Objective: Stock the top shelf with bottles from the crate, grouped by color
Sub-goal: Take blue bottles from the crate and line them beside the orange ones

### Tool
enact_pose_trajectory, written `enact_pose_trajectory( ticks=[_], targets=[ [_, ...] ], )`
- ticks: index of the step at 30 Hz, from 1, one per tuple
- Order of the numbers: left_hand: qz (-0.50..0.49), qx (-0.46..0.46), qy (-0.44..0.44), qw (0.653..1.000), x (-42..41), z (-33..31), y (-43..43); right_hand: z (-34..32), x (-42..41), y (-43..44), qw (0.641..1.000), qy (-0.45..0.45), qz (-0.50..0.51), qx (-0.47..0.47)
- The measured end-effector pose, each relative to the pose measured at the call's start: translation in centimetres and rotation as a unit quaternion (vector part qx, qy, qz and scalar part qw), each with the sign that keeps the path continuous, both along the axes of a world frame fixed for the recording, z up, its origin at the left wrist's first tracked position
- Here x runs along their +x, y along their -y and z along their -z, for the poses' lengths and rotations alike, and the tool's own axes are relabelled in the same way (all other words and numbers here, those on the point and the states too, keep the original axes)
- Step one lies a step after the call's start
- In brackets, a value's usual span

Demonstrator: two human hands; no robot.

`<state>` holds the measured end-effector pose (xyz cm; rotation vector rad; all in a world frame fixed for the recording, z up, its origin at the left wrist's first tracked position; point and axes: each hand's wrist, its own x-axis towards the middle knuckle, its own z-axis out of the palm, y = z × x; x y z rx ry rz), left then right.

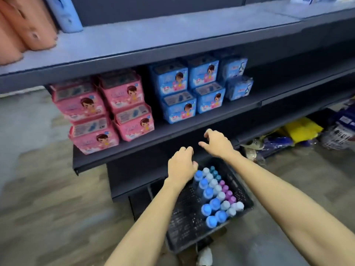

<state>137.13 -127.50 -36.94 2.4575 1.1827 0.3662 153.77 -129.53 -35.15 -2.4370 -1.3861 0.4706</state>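
We are looking down at a black crate (245,191) that is sitting on the floor (48,198), right by the bottom of the shelves. The bottles are standing up in the right side of the crate, packed close in rows. The bottles with bright blue caps (203,183) are making the left row. The bottles with pale blue caps (213,182) are standing just beside them. A few bottles with teal caps (214,172) are sitting at the far end. The bottles with purple caps (228,193) are lining up by the right wall of the crate.

We are holding our left grip (181,166) over the far left corner of the crate, right by the farthest bright blue cap. Its fingers are bending down and hiding what is under them, so we cannot tell if it is holding anything. We are holding our right grip (218,143) over the far edge of the crate. Its fingers are hanging loose and it is holding nothing.

The top shelf (172,35) is showing its grey board high above the crate. Orange packs (23,29) are lying at its left end, and a light blue pack (65,14) is standing just beside them. On the shelf below, pink packs (99,112) are stacking up on the left and blue packs (192,89) on the right.
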Motion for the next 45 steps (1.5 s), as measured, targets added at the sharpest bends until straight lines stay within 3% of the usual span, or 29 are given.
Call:
enact_pose_trajectory(
  ticks=[9, 22, 29, 34, 41, 45],
  targets=[
    [-0.046, -0.123, -0.108, 0.985, 2.6, 11.9, 3.9, 15.5, 4.9, 3.9, 0.981, -0.084, -0.010, -0.176],
    [-0.050, -0.291, -0.198, 0.935, 3.4, 27.0, 9.0, 33.6, 1.2, 10.6, 0.920, -0.143, -0.044, -0.362],
    [-0.022, -0.331, -0.244, 0.911, 5.9, 34.0, 9.0, 39.1, -0.1, 12.5, 0.918, -0.128, -0.001, -0.375],
    [-0.012, -0.361, -0.220, 0.906, 8.2, 37.5, 9.1, 41.0, -0.7, 13.3, 0.923, -0.084, -0.009, -0.374],
    [0.016, -0.360, -0.236, 0.902, 8.9, 39.2, 8.9, 41.9, -0.8, 13.4, 0.925, -0.070, -0.035, -0.372],
    [-0.036, -0.354, -0.223, 0.908, 8.9, 38.7, 8.4, 41.9, -0.8, 13.4, 0.936, -0.101, -0.024, -0.337]
  ],
)
